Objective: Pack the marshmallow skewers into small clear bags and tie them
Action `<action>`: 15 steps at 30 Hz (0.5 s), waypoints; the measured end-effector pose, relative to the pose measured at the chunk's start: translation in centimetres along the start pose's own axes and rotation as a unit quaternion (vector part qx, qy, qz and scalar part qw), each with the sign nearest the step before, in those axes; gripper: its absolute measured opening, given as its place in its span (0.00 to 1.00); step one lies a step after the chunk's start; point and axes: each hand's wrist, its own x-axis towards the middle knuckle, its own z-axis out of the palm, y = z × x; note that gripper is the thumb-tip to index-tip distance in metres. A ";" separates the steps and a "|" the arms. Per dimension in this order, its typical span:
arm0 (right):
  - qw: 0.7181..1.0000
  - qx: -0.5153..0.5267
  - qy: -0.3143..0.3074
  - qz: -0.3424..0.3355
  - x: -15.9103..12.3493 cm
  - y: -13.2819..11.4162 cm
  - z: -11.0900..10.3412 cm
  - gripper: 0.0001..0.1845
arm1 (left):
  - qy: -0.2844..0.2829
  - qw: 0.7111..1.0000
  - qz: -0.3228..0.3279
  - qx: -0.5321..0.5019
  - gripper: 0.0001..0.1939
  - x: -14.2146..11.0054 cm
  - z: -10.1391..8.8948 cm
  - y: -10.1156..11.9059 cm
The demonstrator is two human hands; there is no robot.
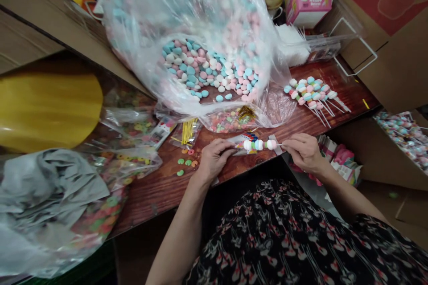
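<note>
My right hand (303, 152) pinches the white stick of a candy skewer (260, 144) carrying several pastel sweets. My left hand (214, 158) is closed on a small clear wrapper (243, 141) with a coloured printed edge, at the skewer's tip. Both hands hover over the front edge of the dark wooden table (160, 189). Behind them a big clear plastic bag (197, 40) lies open, full of pink, blue and white candies (207, 71).
A pile of finished skewers (312, 92) lies to the right. Gold twist ties (187, 130), loose ring candies (186, 162) and bags of coloured candy (127, 160) lie left. A yellow sheet (47, 109), grey cloth (50, 187), pink box (307, 4) and cardboard boxes (397, 67) surround the table.
</note>
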 end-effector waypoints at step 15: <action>0.985 0.037 -0.168 -0.003 5.0 2.1 -3.3 0.11 | -0.017 0.995 0.079 0.055 0.07 -0.3 0.0 -0.8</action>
